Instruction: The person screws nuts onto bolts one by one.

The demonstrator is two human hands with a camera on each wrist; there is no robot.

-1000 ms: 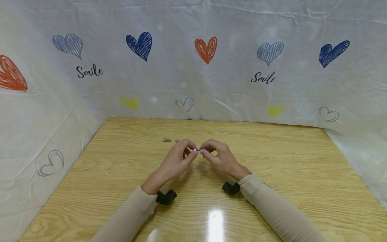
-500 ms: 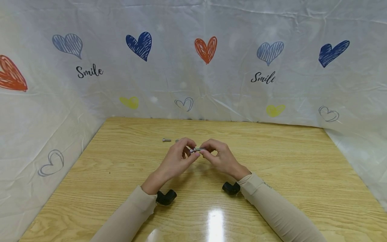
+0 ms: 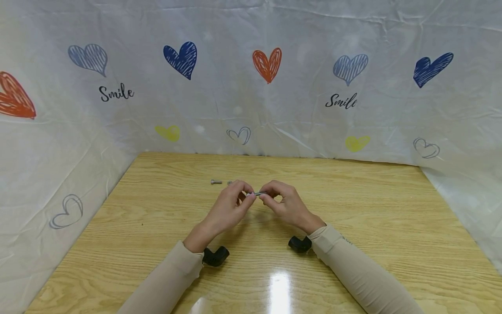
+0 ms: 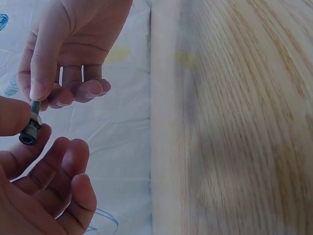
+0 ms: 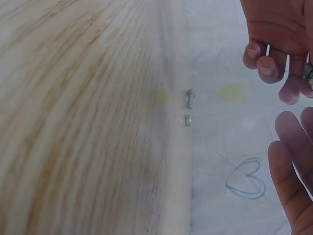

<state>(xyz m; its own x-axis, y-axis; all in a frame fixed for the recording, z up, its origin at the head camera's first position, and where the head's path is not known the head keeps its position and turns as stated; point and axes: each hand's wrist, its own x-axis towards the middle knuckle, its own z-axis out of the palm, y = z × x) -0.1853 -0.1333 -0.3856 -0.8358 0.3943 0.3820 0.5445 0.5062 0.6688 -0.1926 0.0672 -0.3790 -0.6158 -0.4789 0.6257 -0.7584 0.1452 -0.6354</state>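
Observation:
A socket head bolt [image 3: 259, 193] lies almost level between the two hands, above the table. A metal nut [image 4: 35, 118] sits on its thread close to the round head [image 4: 28, 136]. My left hand [image 3: 227, 206] pinches the nut between thumb and index finger, its other fingers loosely bent. With thumb and index fingertip, my right hand [image 3: 288, 204] grips the threaded end, hiding the tip. Only a bit of the held bolt [image 5: 308, 71] shows at the edge of the right wrist view.
Behind the left hand, a second bolt [image 3: 216, 182] lies on the wooden table [image 3: 353, 205] beside a loose nut [image 3: 229, 183], partly covered by the fingers in the head view. A white cloth [image 3: 219, 100] printed with hearts hangs along the back and sides.
The left fingers opened slightly off the nut half a second ago, baring the bolt head, and now close round it again. My right hand keeps its hold in place.

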